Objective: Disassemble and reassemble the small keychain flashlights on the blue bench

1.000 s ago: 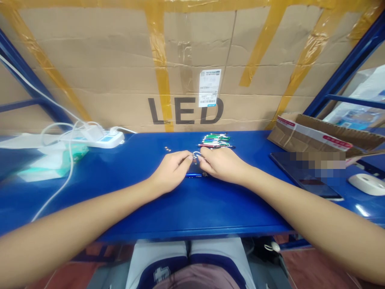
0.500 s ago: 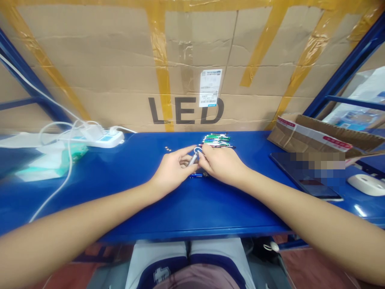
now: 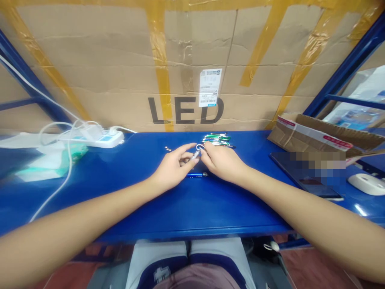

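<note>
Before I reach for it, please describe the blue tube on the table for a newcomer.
Find the blue table in front of the big box marked LED. Near its middle, between left hand and right hand, lies a slim tube. Its glossy blue sets it apart from the silvery piece held above.

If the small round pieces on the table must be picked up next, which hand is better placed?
Probably the left hand: it is nearer the small round pieces, while the right hand is close to the pens. The left one holds a slim silvery piece, so it may need freeing first.
</note>
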A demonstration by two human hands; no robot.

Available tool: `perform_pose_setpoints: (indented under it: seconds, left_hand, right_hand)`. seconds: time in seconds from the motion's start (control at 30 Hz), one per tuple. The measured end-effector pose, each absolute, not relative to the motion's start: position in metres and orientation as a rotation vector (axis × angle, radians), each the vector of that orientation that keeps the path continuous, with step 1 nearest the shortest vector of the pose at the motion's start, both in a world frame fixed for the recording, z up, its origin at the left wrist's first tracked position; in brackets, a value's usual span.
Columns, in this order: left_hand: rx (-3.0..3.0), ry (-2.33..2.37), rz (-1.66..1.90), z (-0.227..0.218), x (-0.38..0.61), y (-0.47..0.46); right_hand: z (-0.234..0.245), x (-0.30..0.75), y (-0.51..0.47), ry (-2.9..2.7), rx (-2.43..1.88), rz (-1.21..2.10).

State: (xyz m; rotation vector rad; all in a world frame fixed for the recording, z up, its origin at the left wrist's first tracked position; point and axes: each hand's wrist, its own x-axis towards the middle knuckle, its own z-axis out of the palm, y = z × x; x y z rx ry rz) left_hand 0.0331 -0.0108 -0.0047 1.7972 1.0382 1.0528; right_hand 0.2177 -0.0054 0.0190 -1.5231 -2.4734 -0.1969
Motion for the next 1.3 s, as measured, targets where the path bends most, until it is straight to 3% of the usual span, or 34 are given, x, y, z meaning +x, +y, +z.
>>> perform_pose_setpoints:
  seconds: [0.93,1.3]
  left_hand:
    - [1.738,0.982,0.966,-0.007,0.029,-0.005]
    - [1.849,0.909,0.998,-0.012,0.028,-0.005]
  right_hand:
    - [0.015,0.222,-0.001,-2.484,-1.440,-0.006]
    - [0.009,0.226,0.013,-2.167,-1.217,0.498]
